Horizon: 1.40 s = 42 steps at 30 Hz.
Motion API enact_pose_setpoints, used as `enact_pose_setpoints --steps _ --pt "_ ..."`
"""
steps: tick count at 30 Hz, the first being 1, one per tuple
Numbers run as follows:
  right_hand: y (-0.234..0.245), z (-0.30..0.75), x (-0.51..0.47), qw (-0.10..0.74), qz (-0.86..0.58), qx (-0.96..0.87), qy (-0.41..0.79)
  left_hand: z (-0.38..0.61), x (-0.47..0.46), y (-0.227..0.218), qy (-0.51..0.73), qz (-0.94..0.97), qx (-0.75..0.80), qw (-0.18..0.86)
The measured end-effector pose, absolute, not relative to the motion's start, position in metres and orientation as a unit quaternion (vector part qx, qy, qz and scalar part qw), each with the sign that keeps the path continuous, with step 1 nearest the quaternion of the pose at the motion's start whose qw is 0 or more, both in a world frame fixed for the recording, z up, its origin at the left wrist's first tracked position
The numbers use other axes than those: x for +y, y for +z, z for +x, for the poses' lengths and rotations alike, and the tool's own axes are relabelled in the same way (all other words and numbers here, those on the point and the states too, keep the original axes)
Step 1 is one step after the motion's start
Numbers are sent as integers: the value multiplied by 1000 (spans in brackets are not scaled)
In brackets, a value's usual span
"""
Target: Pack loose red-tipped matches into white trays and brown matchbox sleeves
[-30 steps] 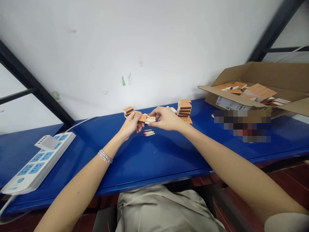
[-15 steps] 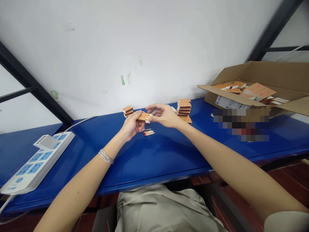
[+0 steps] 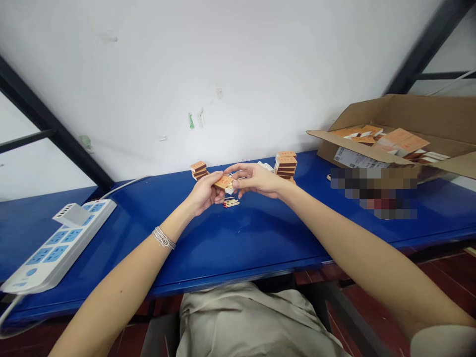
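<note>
My left hand grips a small orange matchbox above the blue table. My right hand meets it from the right, its fingers pinched at the box's white inner tray. A few loose red-tipped matches lie on the table just under both hands. A short stack of matchboxes sits behind my left hand, and a taller stack stands behind my right hand.
An open cardboard carton full of matchboxes sits at the right rear of the table. A white and blue power strip with its cable lies at the left. A white wall runs close behind the table.
The sticks that poked out of the matchbox a second ago no longer show. My right hand has moved in closer against the box, and both hands sit slightly lower.
</note>
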State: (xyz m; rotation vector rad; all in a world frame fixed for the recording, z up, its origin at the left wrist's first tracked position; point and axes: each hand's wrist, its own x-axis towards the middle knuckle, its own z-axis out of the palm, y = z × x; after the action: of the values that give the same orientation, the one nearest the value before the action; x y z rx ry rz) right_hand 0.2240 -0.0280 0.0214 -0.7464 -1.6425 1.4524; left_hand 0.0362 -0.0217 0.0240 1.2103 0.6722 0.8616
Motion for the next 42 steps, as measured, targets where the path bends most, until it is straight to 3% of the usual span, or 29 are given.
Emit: enact_pose_setpoints --steps 3,12,26,42 --pt "26 228 -30 385 -303 -647 584 38 -21 23 406 537 316 669" --pt "17 211 -28 473 -391 -656 440 41 -15 16 467 514 373 615" --pt "17 226 -16 501 -389 -564 528 26 1 19 485 489 443 574" --pt "13 216 -20 503 -367 -560 546 22 5 15 485 505 440 563"
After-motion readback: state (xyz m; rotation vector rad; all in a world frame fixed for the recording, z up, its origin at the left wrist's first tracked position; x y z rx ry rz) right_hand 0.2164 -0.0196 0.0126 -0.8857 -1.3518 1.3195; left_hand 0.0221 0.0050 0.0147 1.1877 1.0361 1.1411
